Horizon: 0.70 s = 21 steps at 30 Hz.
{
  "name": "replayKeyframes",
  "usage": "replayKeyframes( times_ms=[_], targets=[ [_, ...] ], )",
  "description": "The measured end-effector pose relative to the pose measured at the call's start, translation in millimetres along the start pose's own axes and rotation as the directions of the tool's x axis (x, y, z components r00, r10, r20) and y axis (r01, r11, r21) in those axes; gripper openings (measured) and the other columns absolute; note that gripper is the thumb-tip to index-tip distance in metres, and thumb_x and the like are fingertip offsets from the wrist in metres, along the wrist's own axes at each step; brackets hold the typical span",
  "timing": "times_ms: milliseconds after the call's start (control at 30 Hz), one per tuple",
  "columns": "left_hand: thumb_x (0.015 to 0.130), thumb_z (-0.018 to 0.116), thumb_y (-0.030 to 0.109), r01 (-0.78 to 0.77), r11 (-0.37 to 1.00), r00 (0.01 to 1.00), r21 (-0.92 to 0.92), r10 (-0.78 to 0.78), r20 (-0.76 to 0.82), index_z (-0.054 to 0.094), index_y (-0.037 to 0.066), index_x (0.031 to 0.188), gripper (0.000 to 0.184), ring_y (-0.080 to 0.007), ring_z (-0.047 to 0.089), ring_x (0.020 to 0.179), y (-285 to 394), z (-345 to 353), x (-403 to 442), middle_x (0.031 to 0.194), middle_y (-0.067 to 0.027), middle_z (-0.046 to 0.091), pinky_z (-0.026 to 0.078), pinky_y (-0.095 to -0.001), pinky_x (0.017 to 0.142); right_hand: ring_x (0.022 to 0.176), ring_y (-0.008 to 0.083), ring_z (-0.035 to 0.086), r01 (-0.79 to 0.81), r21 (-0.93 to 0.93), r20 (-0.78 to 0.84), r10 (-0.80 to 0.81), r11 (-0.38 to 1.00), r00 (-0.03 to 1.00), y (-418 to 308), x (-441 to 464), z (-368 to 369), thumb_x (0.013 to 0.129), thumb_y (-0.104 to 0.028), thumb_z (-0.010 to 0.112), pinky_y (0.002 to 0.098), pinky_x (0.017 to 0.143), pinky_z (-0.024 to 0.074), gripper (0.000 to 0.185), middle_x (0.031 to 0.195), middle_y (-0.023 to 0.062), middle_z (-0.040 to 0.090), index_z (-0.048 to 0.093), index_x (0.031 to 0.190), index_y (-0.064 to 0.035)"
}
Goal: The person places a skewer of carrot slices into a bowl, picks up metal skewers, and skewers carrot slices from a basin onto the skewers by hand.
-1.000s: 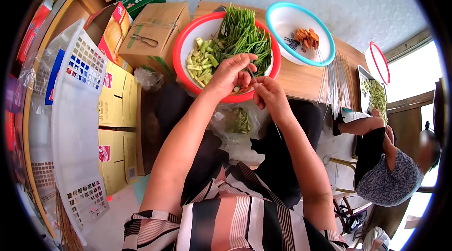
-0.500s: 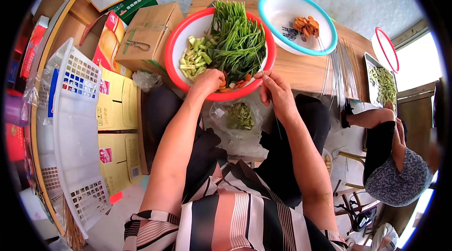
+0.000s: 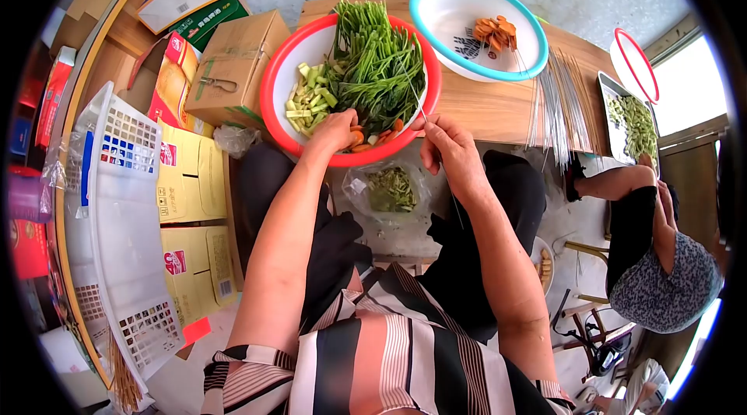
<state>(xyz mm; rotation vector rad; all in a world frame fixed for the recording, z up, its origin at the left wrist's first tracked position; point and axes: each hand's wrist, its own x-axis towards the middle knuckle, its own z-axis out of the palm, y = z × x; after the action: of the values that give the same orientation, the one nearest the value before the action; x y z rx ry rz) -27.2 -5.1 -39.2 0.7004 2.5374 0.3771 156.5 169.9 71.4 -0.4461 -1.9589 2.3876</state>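
Note:
A red-rimmed white bowl [image 3: 274,115] holds a bundle of green leafy stems [image 3: 381,57], pale green chopped stalk pieces [image 3: 310,96] and orange carrot slices [image 3: 385,136] along its near side. My left hand [image 3: 334,133] reaches over the near rim, its fingers curled down at the carrot slices; what the fingertips pinch is hidden. Just right of the rim, my right hand [image 3: 453,152] is closed on a thin metal skewer [image 3: 417,103]. The skewer's upper end slants over the greens, and its lower end trails below the hand.
A blue-rimmed bowl [image 3: 436,41] holds skewered carrot slices [image 3: 496,32]. Loose skewers [image 3: 556,107] lie at the table's right, near a tray of chopped greens [image 3: 632,123] and another person [image 3: 661,283]. Cardboard boxes [image 3: 233,65] and a white basket [image 3: 128,236] stand left; a plastic bag [image 3: 389,188] lies below.
The whole view has shifted slightly, with the bowls now a little further left and higher. My left fingers remain among the carrot slices, and my right hand still holds the skewer.

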Motion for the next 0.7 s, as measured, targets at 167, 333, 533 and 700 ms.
replayKeyframes(
  times_ms=[167, 333, 533, 700],
  targets=[
    [0.077, 0.065, 0.018, 0.000, 1.000, 1.000, 0.016, 0.000, -0.005, 0.059, 0.014, 0.107, 0.030, -0.0294, 0.058, 0.103, -1.4, 5.8, 0.6, 0.108, -0.0106, 0.063, 0.047, -0.0401, 0.083, 0.050, 0.0062, 0.043, 0.000, 0.008, 0.004, 0.000, 1.000, 1.000, 2.3, 0.8, 0.5, 0.099, -0.019, 0.041, 0.0206, 0.049, 0.0347, 0.024, 0.056, -0.0008, 0.048, 0.058, 0.103, -0.0028],
    [0.078, 0.064, 0.017, 0.014, 0.999, 0.999, -0.035, -0.012, 0.049, 0.064, 0.011, 0.097, 0.021, -0.0267, 0.064, 0.087, 4.7, 0.2, 2.0, 0.096, -0.0095, 0.067, 0.050, -0.0383, 0.073, 0.050, 0.0062, 0.044, -0.002, 0.005, 0.010, 0.002, 1.000, 1.000, 6.5, 3.3, 0.4, 0.099, -0.019, 0.041, 0.0206, 0.049, 0.0349, 0.023, 0.057, -0.0008, 0.049, 0.058, 0.103, -0.0034],
    [0.081, 0.066, 0.004, -0.029, 0.592, 0.992, -0.806, 0.117, 0.050, 0.057, 0.005, 0.106, 0.027, -0.0089, 0.058, 0.060, 17.6, -5.4, -3.9, 0.081, -0.0044, 0.064, 0.047, -0.0235, 0.050, 0.051, 0.0060, 0.045, -0.013, 0.009, -0.021, 0.014, 1.000, 1.000, 7.2, 3.2, 0.8, 0.098, -0.020, 0.044, 0.0205, 0.050, 0.0352, 0.023, 0.058, -0.0009, 0.051, 0.059, 0.102, -0.0040],
    [0.086, 0.061, 0.006, -0.080, 0.419, 0.991, -0.904, 0.131, -0.027, 0.054, 0.006, 0.115, 0.030, -0.0074, 0.059, 0.068, 31.2, -18.9, -16.2, 0.085, -0.0033, 0.062, 0.050, -0.0230, 0.059, 0.049, 0.0058, 0.041, 0.009, -0.007, -0.021, -0.009, 1.000, 1.000, 11.2, 5.2, 3.7, 0.099, -0.022, 0.043, 0.0199, 0.049, 0.0329, 0.026, 0.056, -0.0018, 0.047, 0.061, 0.103, -0.0040]
  ],
)
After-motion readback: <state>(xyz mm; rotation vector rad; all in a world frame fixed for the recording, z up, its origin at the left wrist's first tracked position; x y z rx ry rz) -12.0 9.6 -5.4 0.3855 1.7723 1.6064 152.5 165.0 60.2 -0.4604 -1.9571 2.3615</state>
